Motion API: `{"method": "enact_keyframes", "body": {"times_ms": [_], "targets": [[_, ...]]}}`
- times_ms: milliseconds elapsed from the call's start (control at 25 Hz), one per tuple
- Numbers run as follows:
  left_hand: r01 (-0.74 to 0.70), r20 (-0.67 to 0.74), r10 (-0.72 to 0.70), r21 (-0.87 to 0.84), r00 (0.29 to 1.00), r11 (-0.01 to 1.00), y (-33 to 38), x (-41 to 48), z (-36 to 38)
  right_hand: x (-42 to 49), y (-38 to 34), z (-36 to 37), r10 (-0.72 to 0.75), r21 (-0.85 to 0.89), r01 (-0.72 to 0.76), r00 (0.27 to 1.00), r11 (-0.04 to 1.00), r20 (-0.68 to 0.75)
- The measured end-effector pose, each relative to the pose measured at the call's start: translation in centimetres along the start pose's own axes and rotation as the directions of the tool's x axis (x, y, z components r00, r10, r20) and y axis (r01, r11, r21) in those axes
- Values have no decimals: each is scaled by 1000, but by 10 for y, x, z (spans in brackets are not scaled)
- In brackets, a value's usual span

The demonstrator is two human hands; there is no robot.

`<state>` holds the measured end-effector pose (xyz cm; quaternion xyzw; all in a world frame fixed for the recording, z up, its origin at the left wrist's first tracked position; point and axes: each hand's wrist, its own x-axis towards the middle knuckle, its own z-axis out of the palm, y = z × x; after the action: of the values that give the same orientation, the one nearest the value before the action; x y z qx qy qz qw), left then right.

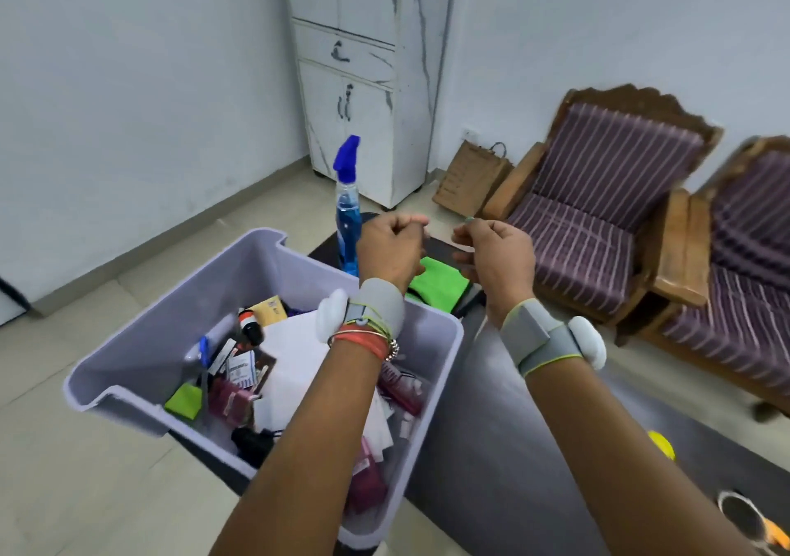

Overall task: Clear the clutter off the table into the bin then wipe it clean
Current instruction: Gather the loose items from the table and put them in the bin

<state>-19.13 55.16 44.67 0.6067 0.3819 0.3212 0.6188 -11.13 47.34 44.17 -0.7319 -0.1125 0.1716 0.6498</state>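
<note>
Left hand [391,252] and right hand [498,258] poised over the dark table [491,427], fingers curled, left apparently empty, right's hold unclear; green cloth [440,286] just beneath and between them, upright spray bottle [347,213] beside the left, filled bin [171,324] lower left.

The bin [141,367] is sitting at lower left of the frame, on the left part of the surface [513,448], with the clutter [290,354] lying inside it. Behind it, at centre, the spray bottle [347,213] is standing on the surface, with the cloth [440,288] lying just to its right. The cabinet [363,85] is standing at upper centre, and two armchairs [598,196] are sitting at right.
</note>
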Motion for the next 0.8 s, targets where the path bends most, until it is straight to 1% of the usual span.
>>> {"method": "enact_keyframes", "body": {"times_ms": [80,200,280,360,520,640,720,800], "targets": [[-13,84,11,25,996,1000,0,-11,30,1,9,-36,44,-7,-44,998,999,-52],[19,233,-40,92,972,996,-11,-38,91,-5,34,-101,105,5,-106,977,994,-184],[21,348,-76,158,934,987,-25,-65,134,-12,55,-148,159,28,-157,948,987,-277],[12,424,-109,225,899,974,-41,-88,167,-19,78,-188,218,62,-210,919,976,-327],[35,514,-216,339,830,940,-80,-143,232,-39,127,-279,327,87,-322,838,943,-436],[27,576,-295,428,762,904,-116,-187,283,-59,172,-348,404,93,-420,751,903,-522],[16,588,-324,467,741,884,-138,-201,305,-69,197,-373,435,45,-490,723,870,-537],[-19,626,-368,522,687,853,-166,-227,337,-81,224,-409,444,3,-551,668,834,-597]]}}
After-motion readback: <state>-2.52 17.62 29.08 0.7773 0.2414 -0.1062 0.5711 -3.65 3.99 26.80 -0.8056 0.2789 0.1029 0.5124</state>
